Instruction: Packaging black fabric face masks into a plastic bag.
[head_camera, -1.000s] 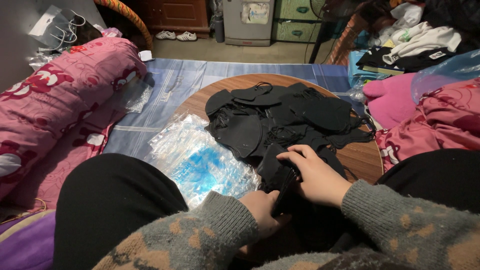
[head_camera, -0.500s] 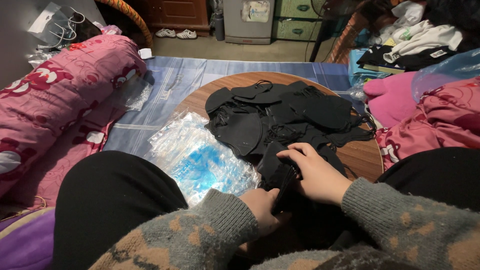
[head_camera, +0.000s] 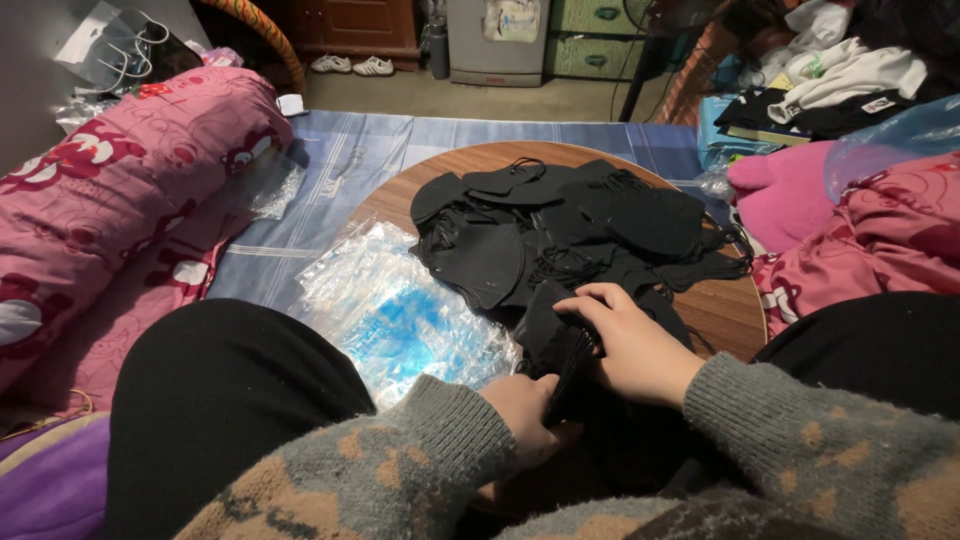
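Observation:
A pile of black face masks (head_camera: 570, 235) lies spread over a round wooden table (head_camera: 720, 305). At the table's near edge both my hands hold a small stack of black masks (head_camera: 560, 345). My left hand (head_camera: 525, 415) grips the stack from below, partly hidden by my grey patterned sleeve. My right hand (head_camera: 630, 345) lies on top of the stack with its fingers curled over the masks. A heap of clear plastic bags with blue print (head_camera: 400, 315) rests at the table's left side, next to my left knee.
A pink patterned bolster (head_camera: 110, 200) lies at the left on a blue striped mat (head_camera: 350, 160). Pink bedding (head_camera: 880, 240) and folded clothes (head_camera: 830, 85) fill the right side. Wire hangers (head_camera: 125, 50), shoes (head_camera: 350, 65) and cabinets stand at the back.
My right hand has shifted slightly over the stack of masks, its fingers pressing them together. My left hand stays under the stack.

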